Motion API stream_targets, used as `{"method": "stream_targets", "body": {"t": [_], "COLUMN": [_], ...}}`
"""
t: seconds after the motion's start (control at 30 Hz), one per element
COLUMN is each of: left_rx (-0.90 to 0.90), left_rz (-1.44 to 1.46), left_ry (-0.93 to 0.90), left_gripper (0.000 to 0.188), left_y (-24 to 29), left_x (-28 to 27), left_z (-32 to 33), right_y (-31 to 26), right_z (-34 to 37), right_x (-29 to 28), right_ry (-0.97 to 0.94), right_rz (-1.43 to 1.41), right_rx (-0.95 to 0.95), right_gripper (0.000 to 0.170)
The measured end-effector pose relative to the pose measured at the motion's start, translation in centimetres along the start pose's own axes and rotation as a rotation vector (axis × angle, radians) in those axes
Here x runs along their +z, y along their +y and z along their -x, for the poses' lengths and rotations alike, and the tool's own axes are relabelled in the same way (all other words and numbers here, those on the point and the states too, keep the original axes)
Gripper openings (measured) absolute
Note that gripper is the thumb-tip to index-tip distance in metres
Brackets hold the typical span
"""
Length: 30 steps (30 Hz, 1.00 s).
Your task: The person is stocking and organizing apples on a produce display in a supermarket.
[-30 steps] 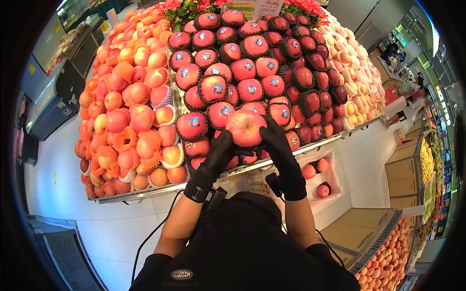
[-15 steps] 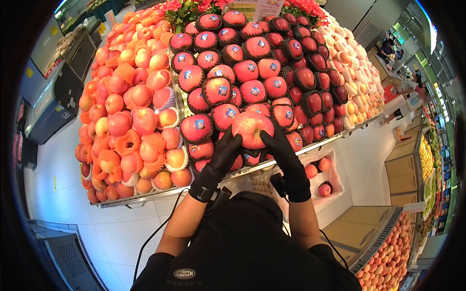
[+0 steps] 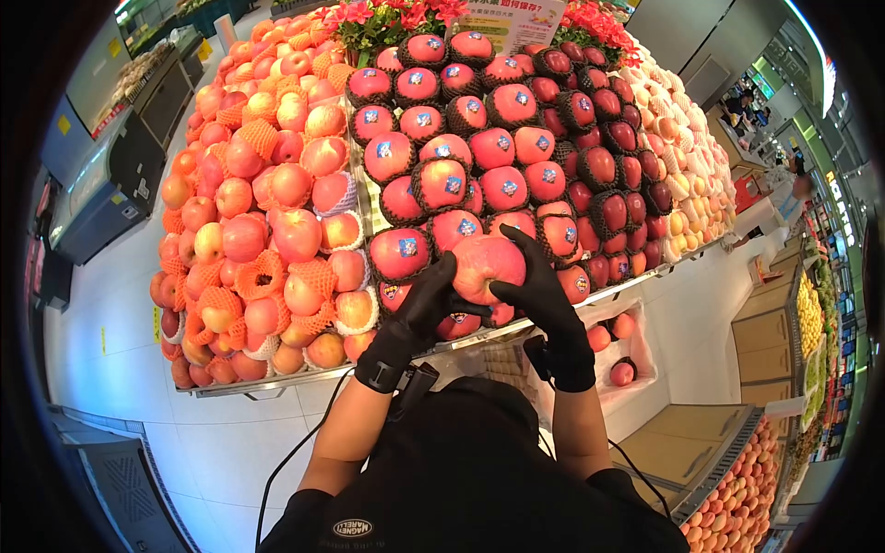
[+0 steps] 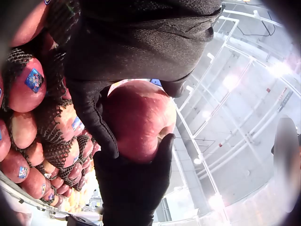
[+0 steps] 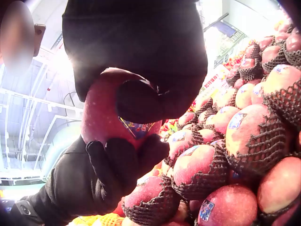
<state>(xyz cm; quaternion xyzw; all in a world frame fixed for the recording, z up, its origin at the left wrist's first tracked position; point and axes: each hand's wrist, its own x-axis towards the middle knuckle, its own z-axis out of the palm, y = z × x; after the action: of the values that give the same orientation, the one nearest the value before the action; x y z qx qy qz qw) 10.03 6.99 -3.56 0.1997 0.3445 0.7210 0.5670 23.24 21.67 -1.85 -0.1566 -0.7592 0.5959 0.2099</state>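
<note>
A bare red apple (image 3: 487, 267) is held up between both black-gloved hands, close over the front of the apple display. My left hand (image 3: 417, 309) grips its left side, and my right hand (image 3: 546, 297) grips the right, thumb beside the stem hollow. In the left wrist view the apple (image 4: 138, 120) shows its stem hollow toward the right hand's thumb. A blue sticker (image 5: 137, 128) shows on the apple's far side in the right wrist view, partly covered by fingers. Fingers hide much of the fruit.
Rows of stickered apples in black foam nets (image 3: 502, 187) fill the stand ahead. Looser apples, some in orange nets (image 3: 260, 274), are heaped at left, and pale netted fruit (image 3: 687, 175) at right. Below the stand's metal edge sits a lined bin (image 3: 636, 336) with several apples.
The apple has been turned in the hands, its stem hollow shifting from facing up to the lower right. Hands and apple sit slightly further right and lower in the head view, which has also shifted.
</note>
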Motion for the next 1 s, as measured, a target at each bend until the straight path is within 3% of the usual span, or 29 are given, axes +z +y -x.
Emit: {"method": "stream_targets", "body": {"t": [0.13, 0.33, 0.4, 0.43, 0.53, 0.57, 0.63, 0.73, 0.87, 1.0], "left_rx": [0.002, -0.072, -0.076, -0.034, 0.057, 0.066, 0.074, 0.271, 0.491, 0.605], "left_rz": [-0.012, 0.116, 0.145, 0.166, 0.196, 0.184, 0.102, -0.117, -0.334, -0.563], "left_ry": [-0.05, -0.029, -0.003, 0.008, 0.028, 0.03, 0.067, 0.149, 0.162, 0.284], "left_gripper": [0.057, 0.056, 0.054, 0.054, 0.057, 0.059, 0.066, 0.068, 0.084, 0.091], "left_y": [0.3, 0.5, 0.3, 0.2, -0.3, -0.4, -0.2, -0.3, 0.1, -0.8], "left_x": [-0.3, 0.6, 0.7, 0.9, 1.1, 0.7, 0.3, 1.1, 2.5, 3.3], "left_z": [-0.1, -0.3, -0.6, -0.7, -1.4, -1.8, -2.1, -2.9, -3.7, -4.3], "right_y": [-2.2, -1.6, -0.6, -0.4, -1.9, -1.9, -0.3, -0.2, -2.7, -1.7], "right_z": [0.7, -0.4, -1.0, -1.3, -1.5, -1.4, -1.7, -1.9, -1.2, -1.7], "right_x": [0.6, -0.4, -1.1, -1.4, -2.6, -3.1, -4.1, -5.1, -5.3, -6.0], "right_ry": [0.012, -0.087, -0.164, -0.201, -0.19, -0.22, -0.231, -0.217, -0.203, -0.264], "right_rz": [-0.049, -0.049, -0.031, -0.023, -0.196, -0.253, -0.249, -0.238, -0.329, -0.456], "right_rx": [0.123, 0.103, 0.036, 0.0, 0.166, 0.218, 0.208, 0.229, 0.248, 0.316], "right_gripper": [0.086, 0.087, 0.081, 0.078, 0.064, 0.052, 0.049, 0.046, 0.048, 0.051]}}
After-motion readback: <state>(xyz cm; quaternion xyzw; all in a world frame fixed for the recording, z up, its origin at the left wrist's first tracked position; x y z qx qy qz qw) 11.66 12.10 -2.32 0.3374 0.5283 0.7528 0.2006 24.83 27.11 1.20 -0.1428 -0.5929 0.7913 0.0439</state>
